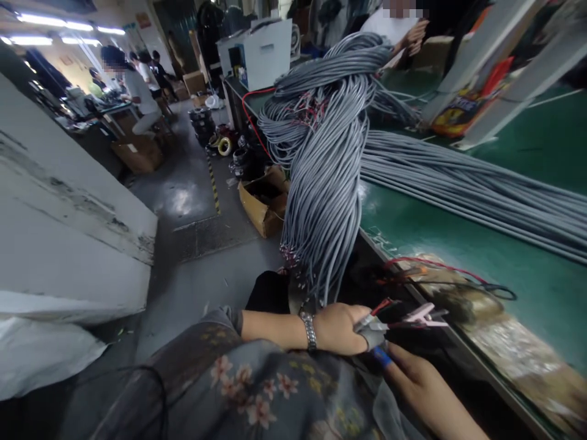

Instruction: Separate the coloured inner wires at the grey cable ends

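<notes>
My left hand, with a metal watch on its wrist, is closed around the end of a grey cable whose red and black wires stick out toward the table edge. My right hand lies just below it, fingers curled, holding a small tool with a blue grip; pink tips show at the wires. Right above my hands hangs a thick bundle of grey cables, draped over the edge of the green table.
More grey cables stretch across the table to the right. A cardboard box stands on the floor beside the bundle. A white machine sits at the far end. Other people work at the back left and back right.
</notes>
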The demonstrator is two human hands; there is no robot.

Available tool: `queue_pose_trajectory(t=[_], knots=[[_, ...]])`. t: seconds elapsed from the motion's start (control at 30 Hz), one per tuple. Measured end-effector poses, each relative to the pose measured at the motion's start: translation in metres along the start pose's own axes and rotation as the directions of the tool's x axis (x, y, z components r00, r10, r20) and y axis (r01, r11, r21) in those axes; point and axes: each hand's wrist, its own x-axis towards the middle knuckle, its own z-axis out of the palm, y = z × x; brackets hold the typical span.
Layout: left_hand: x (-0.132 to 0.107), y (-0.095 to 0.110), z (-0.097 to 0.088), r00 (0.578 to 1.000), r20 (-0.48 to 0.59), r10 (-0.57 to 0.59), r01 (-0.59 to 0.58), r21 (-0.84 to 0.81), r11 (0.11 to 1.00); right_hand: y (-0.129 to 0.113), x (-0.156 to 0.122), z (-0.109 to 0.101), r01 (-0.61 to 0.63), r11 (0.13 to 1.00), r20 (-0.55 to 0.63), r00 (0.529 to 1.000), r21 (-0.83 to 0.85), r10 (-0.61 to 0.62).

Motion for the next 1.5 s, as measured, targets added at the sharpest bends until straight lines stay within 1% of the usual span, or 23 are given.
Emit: queue_pose_trajectory(t=[0.1,0.17,0.23,0.3,0.33,0.37,0.43,0.5,0.57,0.67,0.73,0.8,0.87,0.9,0.97,1.07,1.13,1.17,1.23,1.27,1.3,1.37,1.5], knots=[[0.003,-0.003,0.000,0.999,-0.012,-0.029,0.029,-0.023,0.999,-0.017,-0.018,-0.008,0.045,0.995,-0.110,0.992,-0.084,-0.055],[0.004,-0.001,-0.001,0.999,0.012,-0.030,0.030,0.013,0.999,-0.028,-0.024,-0.007,0.099,0.989,-0.212,0.970,-0.108,-0.120],[0.003,0.002,-0.002,0.997,0.074,0.002,-0.008,0.074,0.997,-0.038,-0.023,-0.002,0.152,0.976,-0.298,0.935,-0.159,-0.194],[0.002,0.004,-0.002,0.992,0.121,0.043,-0.060,0.138,0.989,-0.046,-0.018,0.004,0.161,0.949,-0.382,0.887,-0.272,-0.260],[0.002,0.005,-0.002,0.990,0.125,0.060,-0.080,0.162,0.983,-0.049,-0.014,0.008,0.152,0.932,-0.417,0.862,-0.330,-0.289],[0.002,0.005,-0.003,0.990,0.118,0.073,-0.093,0.180,0.979,-0.051,-0.010,0.011,0.147,0.915,-0.439,0.841,-0.375,-0.315],[0.003,0.002,-0.004,0.991,0.098,0.091,-0.109,0.201,0.973,-0.053,-0.003,0.015,0.139,0.894,-0.453,0.823,-0.425,-0.344],[0.003,-0.001,-0.005,0.991,0.093,0.098,-0.116,0.222,0.968,-0.053,0.001,0.017,0.124,0.891,-0.460,0.820,-0.437,-0.340],[0.003,-0.003,-0.005,0.991,0.084,0.101,-0.118,0.233,0.965,-0.053,0.004,0.017,0.079,0.903,-0.482,0.825,-0.421,-0.297],[0.001,-0.001,-0.006,0.992,0.061,0.113,-0.123,0.215,0.969,-0.055,0.004,0.017,0.004,0.935,-0.497,0.846,-0.355,-0.192],[-0.001,0.001,-0.007,0.990,0.062,0.130,-0.140,0.194,0.971,-0.056,0.003,0.017,0.011,0.953,-0.470,0.868,-0.301,-0.158],[-0.003,0.002,-0.008,0.985,0.083,0.149,-0.161,0.172,0.972,-0.056,0.002,0.017,0.052,0.962,-0.458,0.872,-0.270,-0.176],[-0.004,0.002,-0.010,0.981,0.114,0.159,-0.172,0.119,0.978,-0.056,0.000,0.017,0.117,0.962,-0.461,0.859,-0.248,-0.223],[-0.004,0.002,-0.010,0.978,0.134,0.160,-0.170,0.069,0.983,-0.056,-0.002,0.017,0.153,0.960,-0.462,0.852,-0.232,-0.248],[-0.005,0.003,-0.011,0.969,0.187,0.162,-0.146,-0.095,0.985,-0.055,-0.004,0.016,0.223,0.957,-0.466,0.838,-0.185,-0.286],[-0.007,0.006,-0.016,0.953,0.251,0.170,-0.074,-0.352,0.933,-0.053,-0.010,0.013,0.308,0.946,-0.469,0.824,-0.099,-0.317],[-0.010,0.007,-0.022,0.968,0.220,0.120,-0.017,-0.423,0.906,-0.049,-0.014,0.010,0.338,0.940,-0.451,0.834,-0.038,-0.318],[-0.011,0.007,-0.026,0.984,0.165,0.070,0.008,-0.428,0.904,-0.047,-0.015,0.008,0.342,0.940,-0.426,0.851,0.003,-0.308],[-0.012,0.005,-0.033,0.999,0.016,-0.039,0.043,-0.429,0.902,-0.043,-0.016,0.008,0.321,0.941,-0.335,0.903,0.109,-0.269],[-0.012,0.004,-0.036,0.996,-0.033,-0.078,0.056,-0.436,0.898,-0.042,-0.016,0.009,0.297,0.939,-0.277,0.930,0.173,-0.243],[-0.011,0.003,-0.038,0.993,-0.056,-0.104,0.069,-0.445,0.893,-0.040,-0.015,0.010,0.268,0.933,-0.221,0.951,0.241,-0.216],[-0.010,0.005,-0.039,0.991,-0.041,-0.131,0.097,-0.459,0.883,-0.038,-0.011,0.015,0.200,0.906,-0.140,0.978,0.374,-0.157],[-0.005,0.018,-0.034,0.994,-0.024,-0.106,0.085,-0.439,0.894,-0.035,0.000,0.024,0.085,0.795,-0.116,0.993,0.601,-0.018]])
